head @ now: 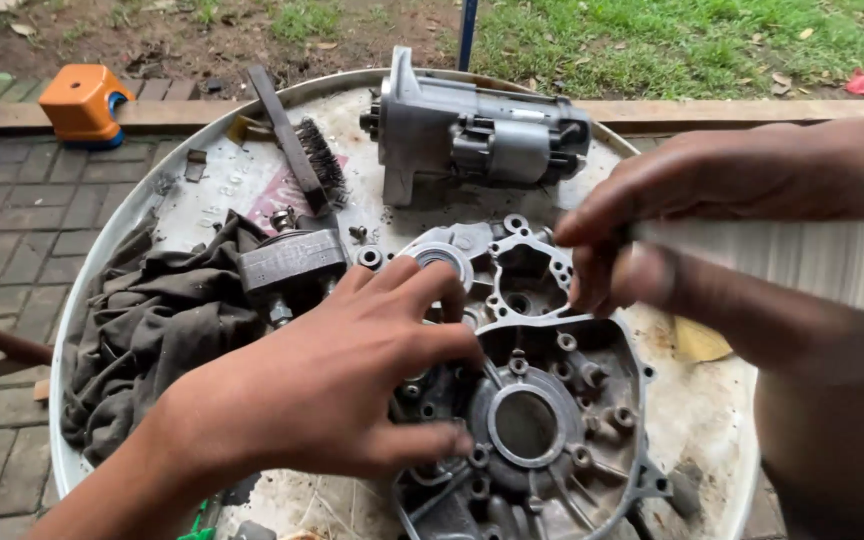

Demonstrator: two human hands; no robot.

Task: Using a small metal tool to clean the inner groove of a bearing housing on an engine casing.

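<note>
Your left hand (352, 375), fingers spread, presses flat on the engine cover (542, 400) on the round tray (112, 230) to steady it; your right hand (642, 240) pinches a thin blurred tool at its rim; motor (482, 130), brush (302, 140), rag (152, 320) behind.

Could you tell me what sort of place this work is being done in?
Probably an outdoor, makeshift repair spot. A round white tray sits over brick paving beside grass, holding an engine cover, a starter motor, a wire brush and a rag.
</note>
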